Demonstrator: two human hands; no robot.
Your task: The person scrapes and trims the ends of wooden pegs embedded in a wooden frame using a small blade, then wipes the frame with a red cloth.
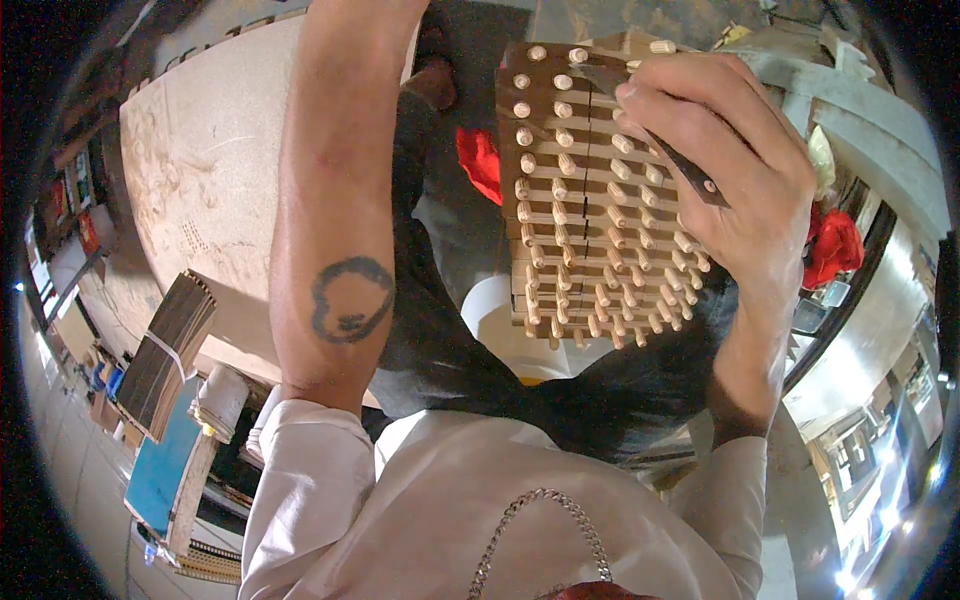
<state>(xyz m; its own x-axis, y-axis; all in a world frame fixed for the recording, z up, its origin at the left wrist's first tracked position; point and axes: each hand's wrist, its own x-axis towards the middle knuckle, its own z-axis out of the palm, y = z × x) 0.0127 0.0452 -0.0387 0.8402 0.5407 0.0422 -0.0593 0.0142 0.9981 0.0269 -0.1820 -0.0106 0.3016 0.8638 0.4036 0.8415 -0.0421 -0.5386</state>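
Observation:
A stack of dark wooden strips [512, 125] studded with rows of pale ribbed dowels [616, 216] sits before me, over my lap. On its upper right side, my right hand [745, 150] is closed around a dark wooden strip [690, 170]. A pale dowel end shows near that strip's lower end. My fingers cover much of the strip, so I cannot tell whether it is apart from the stack. My left forearm [335, 190] reaches up past the stack's left side. The left hand lies beyond the top edge of the picture.
A pale wooden board [210, 150] spans the left side. Below it are a tied bundle of dark strips [165, 355] and a blue panel [160, 465]. A white bucket [490, 310] stands between my legs. Red cloth [835, 247] shows right of my hand.

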